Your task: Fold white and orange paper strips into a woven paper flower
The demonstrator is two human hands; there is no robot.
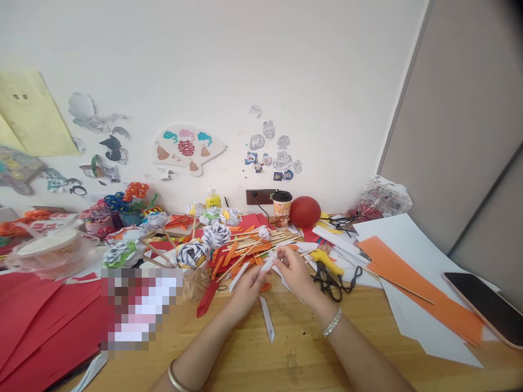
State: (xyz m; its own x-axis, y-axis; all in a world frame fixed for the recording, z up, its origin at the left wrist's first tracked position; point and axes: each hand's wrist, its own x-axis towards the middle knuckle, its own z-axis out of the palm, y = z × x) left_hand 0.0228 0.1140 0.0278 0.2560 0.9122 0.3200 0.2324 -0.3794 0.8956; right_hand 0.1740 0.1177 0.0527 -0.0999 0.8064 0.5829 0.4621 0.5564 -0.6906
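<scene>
Tabletop: left hand, right hand pinching paper strip.

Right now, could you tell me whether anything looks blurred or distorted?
Head view: soft even light, no glare; edges bend, wide-angle; a pixelated block hides the table beside the left hand; right hand and white paper strip mildly soft.

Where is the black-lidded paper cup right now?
In the head view, the printed paper cup with a black lid stands at the back edge of the wooden table, centre, between the dark wall socket and the red ball.
</scene>
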